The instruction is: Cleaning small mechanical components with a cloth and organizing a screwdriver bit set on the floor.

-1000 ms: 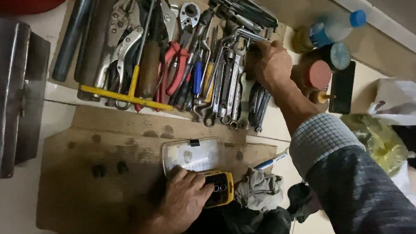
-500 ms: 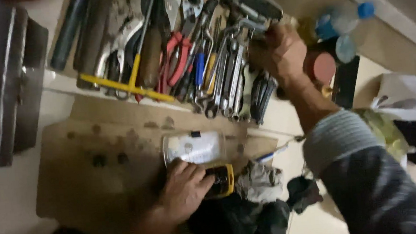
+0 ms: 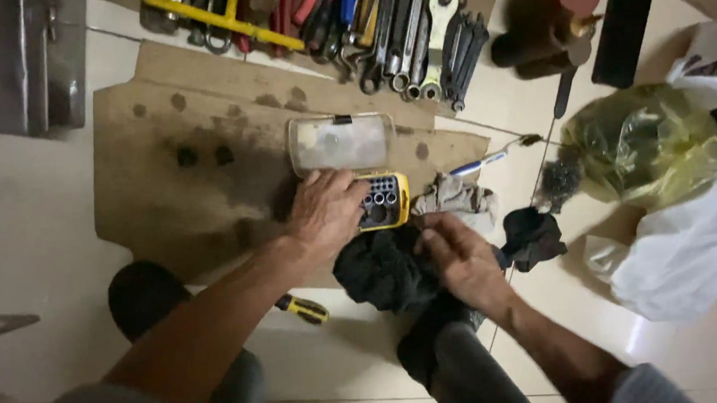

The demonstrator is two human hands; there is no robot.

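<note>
I am steadying the yellow socket case [image 3: 382,201] with my left hand [image 3: 325,213]: the palm and fingers are lying flat over its left part, pressing down rather than closing round it. The case is sitting on the brown cardboard sheet [image 3: 191,129], its clear lid [image 3: 341,143] folded back and lying flat beyond it. Several round sockets are showing in the black insert.

My right hand [image 3: 458,257] is resting on the black cloth [image 3: 381,272] just beside the case, fingers curled loosely; whether they are pinching anything, I cannot tell.

As I judge it, I am at the selection step, with the case open and held and no socket drawn yet. Drawing one calls for the right fingertips to come over the insert while the left hand is holding the case flat.

A row of wrenches [image 3: 414,43] is lying well apart, and a grey rag [image 3: 459,198] is touching the case's right side.
</note>
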